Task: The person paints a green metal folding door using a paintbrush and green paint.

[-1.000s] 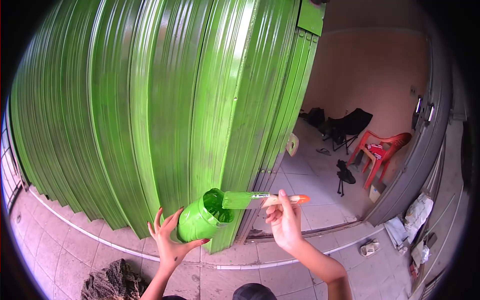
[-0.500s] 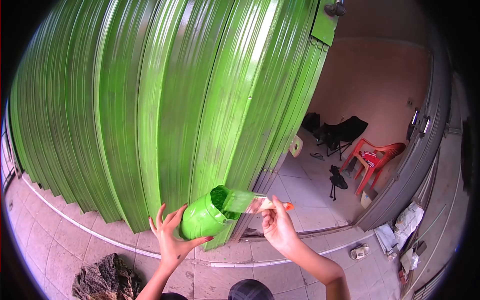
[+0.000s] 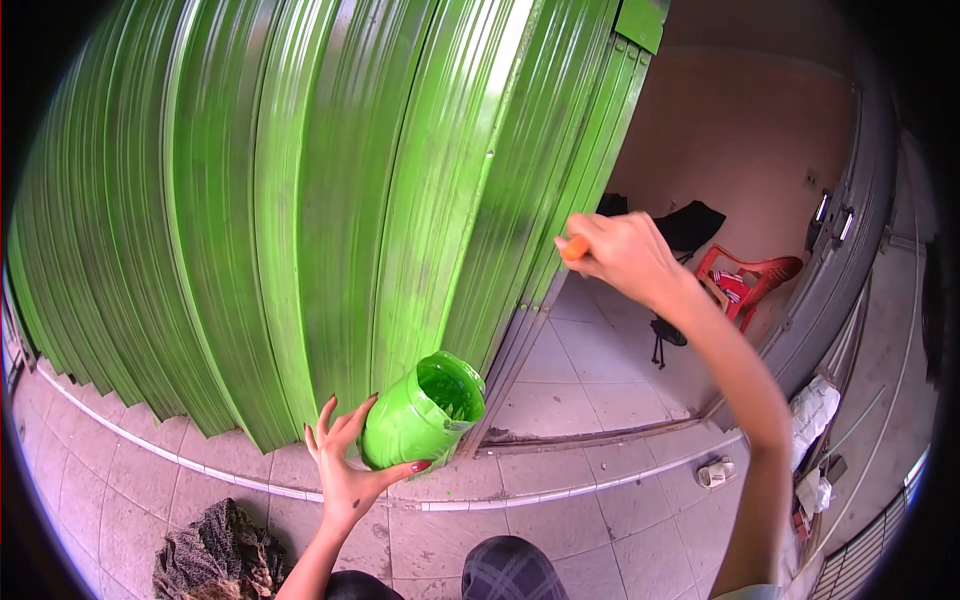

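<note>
My left hand [image 3: 348, 455] is wrapped round a green paint-covered can [image 3: 405, 425], thumb at its lower front and fingers behind. The can tilts to the right, its open mouth showing wet green paint inside. My right hand [image 3: 630, 258] is raised near the right edge of the green folding metal door [image 3: 340, 200], closed round a paintbrush [image 3: 574, 248]. Only the orange end of its handle points towards me; the bristles are hidden behind the hand.
A dark patterned cloth [image 3: 218, 552] lies on the tiled floor at lower left. Through the doorway stand a red plastic chair [image 3: 765, 272] and a black folding chair [image 3: 693, 226]. A sandal [image 3: 716, 472] and a white sack [image 3: 813, 418] lie on the right.
My right hand has lifted the brush up and away from the can's mouth to the door's right edge. My left hand still holds the can. The view has shifted slightly.
</note>
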The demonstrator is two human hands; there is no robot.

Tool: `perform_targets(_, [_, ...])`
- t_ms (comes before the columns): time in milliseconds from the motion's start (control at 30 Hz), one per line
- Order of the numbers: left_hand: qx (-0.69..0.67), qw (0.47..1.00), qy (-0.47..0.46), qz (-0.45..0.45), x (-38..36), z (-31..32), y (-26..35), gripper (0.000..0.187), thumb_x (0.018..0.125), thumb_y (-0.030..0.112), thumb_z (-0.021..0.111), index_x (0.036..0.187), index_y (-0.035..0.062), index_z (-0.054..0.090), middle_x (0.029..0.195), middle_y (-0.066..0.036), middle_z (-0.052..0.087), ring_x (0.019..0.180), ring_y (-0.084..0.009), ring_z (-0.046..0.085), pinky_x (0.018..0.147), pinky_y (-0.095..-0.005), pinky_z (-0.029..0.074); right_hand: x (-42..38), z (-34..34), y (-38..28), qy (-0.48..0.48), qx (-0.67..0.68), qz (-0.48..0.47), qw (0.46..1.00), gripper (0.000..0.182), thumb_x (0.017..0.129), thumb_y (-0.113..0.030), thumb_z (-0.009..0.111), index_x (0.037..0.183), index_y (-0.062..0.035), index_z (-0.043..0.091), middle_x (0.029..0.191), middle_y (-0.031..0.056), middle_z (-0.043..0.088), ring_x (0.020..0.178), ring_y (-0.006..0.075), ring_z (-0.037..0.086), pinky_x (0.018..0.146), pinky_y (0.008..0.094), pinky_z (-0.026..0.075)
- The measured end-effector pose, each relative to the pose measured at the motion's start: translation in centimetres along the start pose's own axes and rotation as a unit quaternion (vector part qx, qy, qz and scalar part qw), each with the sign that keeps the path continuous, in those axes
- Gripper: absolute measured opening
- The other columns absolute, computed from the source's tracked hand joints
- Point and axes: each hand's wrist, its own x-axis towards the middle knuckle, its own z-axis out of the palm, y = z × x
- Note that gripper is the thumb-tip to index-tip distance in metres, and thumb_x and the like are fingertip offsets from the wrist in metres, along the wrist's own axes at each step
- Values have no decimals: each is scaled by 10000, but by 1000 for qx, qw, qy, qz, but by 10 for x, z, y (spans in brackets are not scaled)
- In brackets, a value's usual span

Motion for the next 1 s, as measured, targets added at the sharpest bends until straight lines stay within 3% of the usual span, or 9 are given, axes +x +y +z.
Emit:
perform_targets(133, [7,1000,2,2,0,-1,1,912,480,476,885,1246,70,600,1089,-139,642,1337,-342,329,1124,-574,79,19,9,1,-130,-40,-98,986,269,797,-239,681,726,-29,528,548,104,549,482,286,586,424,358,447])
perform_targets(267, [4,1000,4,7,-2,-3,2,905,484,466,887,1247,74,600,1109,-139,639,1341,-326,331,1128,-542,105,32,25,1,-282,-85,-90,951,298,757,-250,718,762,-25,521,534,101,549,492,295,583,455,377,456])
perform_targets(300, [4,1000,3,8,-2,-4,2,904,484,463,888,1248,75,600,1114,-138,638,1342,-322,331,1129,-534,111,36,24,1,-284,-45,-101,952,276,752,-229,714,756,-17,538,504,111,528,477,298,579,449,373,453])
perform_targets(400, [1,1000,9,6,-3,-6,1,905,480,451,894,1252,81,598,1114,-133,638,1345,-312,330,1128,-520,120,57,30,-5,-313,-90,-96,941,252,751,-212,710,744,-11,558,508,118,532,482,299,583,444,379,451])
perform_targets(433, [-2,1000,11,5,-3,-6,0,908,477,448,895,1253,82,597,1116,-132,638,1346,-311,330,1128,-518,120,60,28,-5,-270,-76,-107,954,242,746,-201,707,720,-5,567,504,120,532,491,299,588,443,379,454])
perform_targets(533, [-3,1000,14,3,-4,-7,0,912,470,441,900,1254,86,597,1119,-130,637,1347,-308,329,1129,-514,121,55,36,-2,-257,-53,-116,958,232,738,-186,703,682,-5,568,506,121,536,497,298,591,443,385,456])
perform_targets(567, [1,1000,13,2,-4,-8,1,911,470,438,900,1254,86,597,1119,-130,637,1347,-308,328,1130,-512,121,55,36,-3,-292,-54,-102,949,237,728,-181,706,659,-2,568,513,128,538,504,298,591,450,390,462])
perform_targets(867, [13,1000,8,19,-3,-8,2,889,479,408,903,1244,71,603,1126,-120,644,1331,-322,356,1118,-513,167,49,32,0,-268,-21,-97,958,130,670,-104,647,653,9,587,506,143,528,477,301,571,430,381,442])
perform_targets(1000, [20,1000,7,23,-3,-8,2,881,487,404,903,1241,62,603,1136,-121,646,1329,-327,362,1118,-512,171,63,16,-6,-278,-28,-73,957,173,695,-129,681,627,6,596,523,140,546,507,290,590,437,378,452])
